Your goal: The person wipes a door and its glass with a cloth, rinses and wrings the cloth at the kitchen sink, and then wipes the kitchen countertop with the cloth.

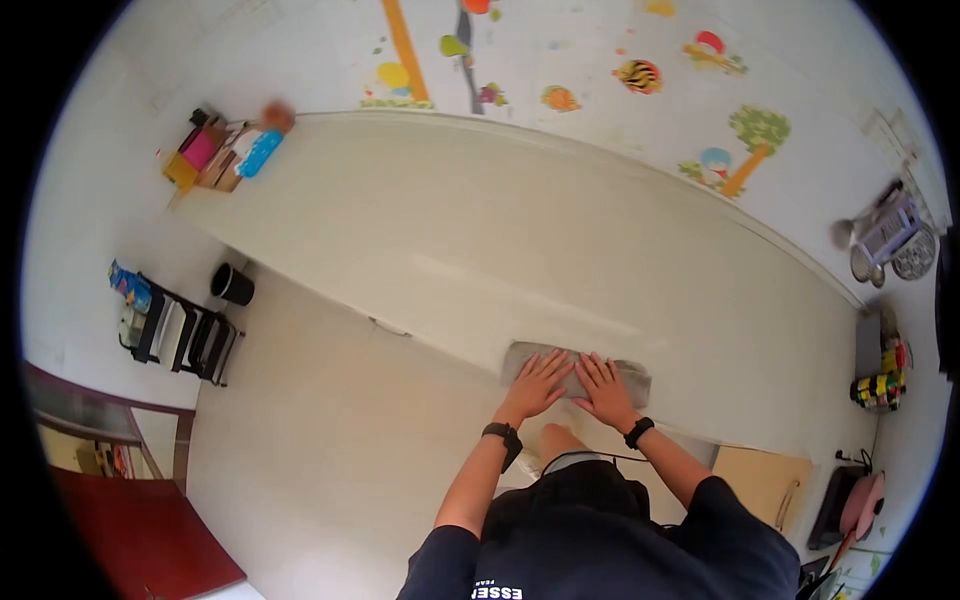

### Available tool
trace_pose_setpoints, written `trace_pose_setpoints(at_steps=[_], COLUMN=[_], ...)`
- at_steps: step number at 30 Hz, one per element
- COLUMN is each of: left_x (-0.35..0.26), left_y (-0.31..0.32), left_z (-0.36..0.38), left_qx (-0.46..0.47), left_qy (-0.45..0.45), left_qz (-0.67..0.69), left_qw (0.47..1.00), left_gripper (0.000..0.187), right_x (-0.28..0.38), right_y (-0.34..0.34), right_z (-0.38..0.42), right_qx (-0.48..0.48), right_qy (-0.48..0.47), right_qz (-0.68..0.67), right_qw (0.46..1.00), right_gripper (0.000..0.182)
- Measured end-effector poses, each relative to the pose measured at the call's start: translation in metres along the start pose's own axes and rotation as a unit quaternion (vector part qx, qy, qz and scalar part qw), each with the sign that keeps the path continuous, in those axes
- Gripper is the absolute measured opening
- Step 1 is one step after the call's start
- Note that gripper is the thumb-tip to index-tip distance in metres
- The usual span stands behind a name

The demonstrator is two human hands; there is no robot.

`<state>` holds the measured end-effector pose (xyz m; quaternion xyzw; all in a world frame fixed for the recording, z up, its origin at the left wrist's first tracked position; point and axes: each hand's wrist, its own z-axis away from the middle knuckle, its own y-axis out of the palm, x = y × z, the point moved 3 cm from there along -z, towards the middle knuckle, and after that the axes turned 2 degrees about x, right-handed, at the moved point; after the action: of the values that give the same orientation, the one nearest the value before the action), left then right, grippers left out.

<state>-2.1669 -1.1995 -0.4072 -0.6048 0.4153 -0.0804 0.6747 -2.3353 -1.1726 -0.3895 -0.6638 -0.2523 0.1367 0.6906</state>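
Note:
A grey folded cloth lies flat at the near edge of the pale countertop. My left hand rests palm down on its left part, fingers spread. Beside it, my right hand presses flat on the cloth's middle and right part, its fingers also apart. The two hands are close together, thumbs toward each other. Neither hand grips the cloth.
Boxes and packets stand at the counter's far left end. A black rack and a black bin are on the left. Utensils hang at the right wall, with jars and a pink pan below.

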Motion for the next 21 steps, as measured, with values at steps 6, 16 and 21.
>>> trace_pose_setpoints(at_steps=[6, 16, 21], left_x=[0.081, 0.255, 0.355], left_y=[-0.052, -0.146, -0.209], left_z=[0.029, 0.059, 0.099], left_qx=[-0.008, 0.018, 0.052], left_qy=[-0.022, -0.021, -0.058], left_qz=[0.028, 0.025, 0.022], left_qw=[0.999, 0.999, 0.997], left_gripper=[0.055, 0.063, 0.065], right_x=[0.058, 0.174, 0.243], right_y=[0.016, 0.044, 0.056], right_z=[-0.086, -0.258, -0.364], right_qx=[-0.025, -0.013, -0.009], right_qy=[0.011, 0.031, 0.012], right_qz=[0.013, 0.005, -0.005], right_qw=[1.000, 0.999, 1.000], right_gripper=[0.069, 0.072, 0.070])
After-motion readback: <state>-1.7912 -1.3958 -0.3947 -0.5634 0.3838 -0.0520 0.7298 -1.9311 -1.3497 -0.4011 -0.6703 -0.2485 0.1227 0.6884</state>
